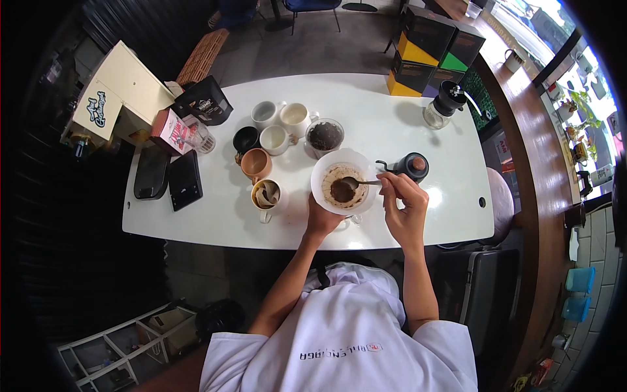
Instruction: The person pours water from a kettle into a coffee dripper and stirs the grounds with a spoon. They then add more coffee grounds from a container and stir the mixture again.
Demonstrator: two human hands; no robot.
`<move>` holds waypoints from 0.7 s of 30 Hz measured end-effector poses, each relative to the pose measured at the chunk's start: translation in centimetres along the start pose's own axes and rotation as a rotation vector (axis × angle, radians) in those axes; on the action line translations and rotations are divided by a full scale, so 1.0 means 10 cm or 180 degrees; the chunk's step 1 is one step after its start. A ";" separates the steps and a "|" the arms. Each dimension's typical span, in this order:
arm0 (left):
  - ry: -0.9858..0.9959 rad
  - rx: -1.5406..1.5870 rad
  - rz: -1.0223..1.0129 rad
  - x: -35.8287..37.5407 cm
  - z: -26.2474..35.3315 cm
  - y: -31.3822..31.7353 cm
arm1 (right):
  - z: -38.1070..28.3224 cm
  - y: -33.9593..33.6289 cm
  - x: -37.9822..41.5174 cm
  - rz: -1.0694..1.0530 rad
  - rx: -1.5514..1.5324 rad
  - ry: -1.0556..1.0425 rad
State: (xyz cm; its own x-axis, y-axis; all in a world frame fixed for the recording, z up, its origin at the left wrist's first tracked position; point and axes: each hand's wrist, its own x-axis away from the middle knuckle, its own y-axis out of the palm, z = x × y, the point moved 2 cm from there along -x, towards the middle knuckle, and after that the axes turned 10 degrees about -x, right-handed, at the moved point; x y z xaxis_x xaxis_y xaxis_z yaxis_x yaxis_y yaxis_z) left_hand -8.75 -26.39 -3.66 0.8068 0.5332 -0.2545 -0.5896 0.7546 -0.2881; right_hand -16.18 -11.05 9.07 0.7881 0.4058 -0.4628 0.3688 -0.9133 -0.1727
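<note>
Left hand cupped round the near side and underside of a white bowl, most of its fingers hidden beneath; how far they spread, cannot tell. Right hand pinching the handle of a metal spoon between thumb and fingers, the spoon's head down inside the bowl. Bowl sits between the two hands, over the near part of a white table; brown smears on its inner wall, dark brown matter at the bottom, spoon's head beside it. Just beyond the bowl, ahead of the left hand: a clear cup with dark contents. Left of the left hand, a yellowish mug with folded pieces inside; beyond that, a brown cup, then a black cup, a white cup, a grey-white cup and a cream mug, loosely grouped. Ahead of the right hand, near it, a dark round device with a crank-like arm; farther off on the right, a glass jar with black top and crank. Well left of the left hand, a flat black tablet.
</note>
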 end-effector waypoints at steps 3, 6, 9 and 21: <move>-0.0075 0.0036 -0.0024 0.01 -0.02 0.00 | 0.00 0.01 0.00 -0.0040 0.0005 0.0011; -0.0050 -0.0052 -0.0003 0.02 -0.03 0.00 | 0.00 0.01 0.01 -0.0073 0.0034 0.0005; -0.0015 -0.0151 0.0017 0.03 -0.03 -0.01 | -0.01 0.01 0.01 -0.0059 0.0031 0.0004; 0.0072 -0.0095 0.0026 0.01 -0.05 0.00 | 0.00 -0.04 0.01 0.0088 -0.0071 0.0147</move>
State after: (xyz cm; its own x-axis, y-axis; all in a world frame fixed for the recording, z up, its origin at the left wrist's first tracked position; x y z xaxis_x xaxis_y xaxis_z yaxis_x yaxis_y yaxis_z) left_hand -8.66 -26.56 -4.15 0.8011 0.5303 -0.2776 -0.5972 0.7384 -0.3131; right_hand -16.27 -10.69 9.07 0.8199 0.3819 -0.4265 0.3570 -0.9235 -0.1406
